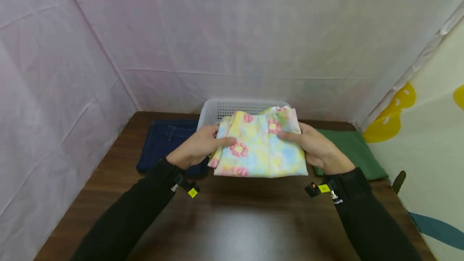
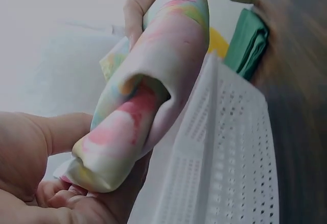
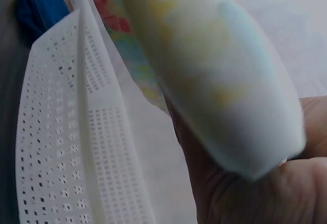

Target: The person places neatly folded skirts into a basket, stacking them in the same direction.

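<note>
A folded pastel floral cloth [image 1: 253,148], yellow, blue and pink with red-pink flowers, is held up by both hands in front of a white perforated basket [image 1: 208,112]. My left hand [image 1: 201,144] pinches its left side, thumb on top and fingers beneath. At the opposite side my right hand [image 1: 317,146] grips it the same way. In the left wrist view the cloth's folded edge [image 2: 158,66] shows as a thick roll with an opening between layers. The right wrist view shows a rounded fold [image 3: 219,81] between thumb and fingers.
Folded dark blue jeans [image 1: 156,144] lie on the brown table [image 1: 232,220], left of the basket. On the right lies a folded green cloth [image 1: 348,152]. Pale curtains [image 1: 232,43] hang close behind the table and along its left side; a patterned sheet [image 1: 427,140] hangs at right.
</note>
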Motion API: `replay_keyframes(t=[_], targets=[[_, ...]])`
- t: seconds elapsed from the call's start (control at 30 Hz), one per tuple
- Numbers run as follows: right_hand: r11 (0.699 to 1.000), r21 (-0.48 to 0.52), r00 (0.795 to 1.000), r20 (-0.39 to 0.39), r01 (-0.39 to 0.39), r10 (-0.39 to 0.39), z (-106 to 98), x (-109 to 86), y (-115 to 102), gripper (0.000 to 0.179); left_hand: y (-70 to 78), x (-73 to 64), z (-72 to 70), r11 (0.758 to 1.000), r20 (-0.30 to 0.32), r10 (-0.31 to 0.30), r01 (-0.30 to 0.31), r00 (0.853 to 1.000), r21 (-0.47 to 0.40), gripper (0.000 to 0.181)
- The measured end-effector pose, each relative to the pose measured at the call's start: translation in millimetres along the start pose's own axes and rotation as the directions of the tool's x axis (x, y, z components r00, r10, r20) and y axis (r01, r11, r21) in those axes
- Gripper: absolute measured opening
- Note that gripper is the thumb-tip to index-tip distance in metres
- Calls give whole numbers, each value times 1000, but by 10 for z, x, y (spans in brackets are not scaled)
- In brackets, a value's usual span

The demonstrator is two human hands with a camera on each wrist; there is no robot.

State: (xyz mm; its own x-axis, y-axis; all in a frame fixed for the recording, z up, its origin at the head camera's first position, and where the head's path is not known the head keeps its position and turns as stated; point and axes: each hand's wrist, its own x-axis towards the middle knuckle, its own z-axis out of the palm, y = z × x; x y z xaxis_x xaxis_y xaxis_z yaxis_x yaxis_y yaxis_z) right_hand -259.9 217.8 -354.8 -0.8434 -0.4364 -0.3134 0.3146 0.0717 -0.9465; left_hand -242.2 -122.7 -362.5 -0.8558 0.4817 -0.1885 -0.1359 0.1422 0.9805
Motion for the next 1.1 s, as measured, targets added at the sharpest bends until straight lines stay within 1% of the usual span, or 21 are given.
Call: replay_keyframes(t=[0.1, 0.2, 0.3, 0.37, 0.43, 0.53, 0.7, 0.83, 0.93, 1.1], targets=[[1000, 3, 1000, -10, -16, 16, -44, 133, -76, 58, 13, 76, -101, 1000, -3, -16, 16, 1000, -5, 40], [1000, -6, 1000, -3, -19, 18, -79, 273, -151, 59, 34, 154, -209, 999, -38, -35, 35, 999, -2, 39], [1000, -11, 1000, 0, -12, 12, -102, 412, -223, 64, 72, 246, -309, 999, -58, -34, 34, 998, -1, 39], [1000, -11, 1000, -1, -7, 7, -111, 504, -267, 68, 98, 309, -370, 1000, -59, -22, 23, 998, 9, 39], [1000, -1, 1000, 5, -4, 4, -123, 599, -305, 73, 118, 373, -424, 1000, -66, -27, 28, 997, 9, 38], [1000, -2, 1000, 8, -1, 1, -141, 732, -357, 75, 140, 473, -489, 999, -78, -47, 48, 996, 8, 38], [999, -38, 999, -28, -19, 18, -198, 917, -417, 70, 179, 663, -552, 996, -82, -84, 83, 993, -16, 41], [999, -31, 998, -52, -37, 35, -235, 1042, -439, 70, 192, 818, -587, 994, -76, -106, 104, 991, -24, 42], [998, -19, 996, -73, -56, 55, -238, 1109, -438, 69, 183, 912, -606, 992, -71, -119, 116, 990, -38, 43], [996, -30, 991, -99, -89, 86, -237, 1204, -410, 64, 134, 1037, -608, 989, -73, -136, 131, 988, -62, 44]])
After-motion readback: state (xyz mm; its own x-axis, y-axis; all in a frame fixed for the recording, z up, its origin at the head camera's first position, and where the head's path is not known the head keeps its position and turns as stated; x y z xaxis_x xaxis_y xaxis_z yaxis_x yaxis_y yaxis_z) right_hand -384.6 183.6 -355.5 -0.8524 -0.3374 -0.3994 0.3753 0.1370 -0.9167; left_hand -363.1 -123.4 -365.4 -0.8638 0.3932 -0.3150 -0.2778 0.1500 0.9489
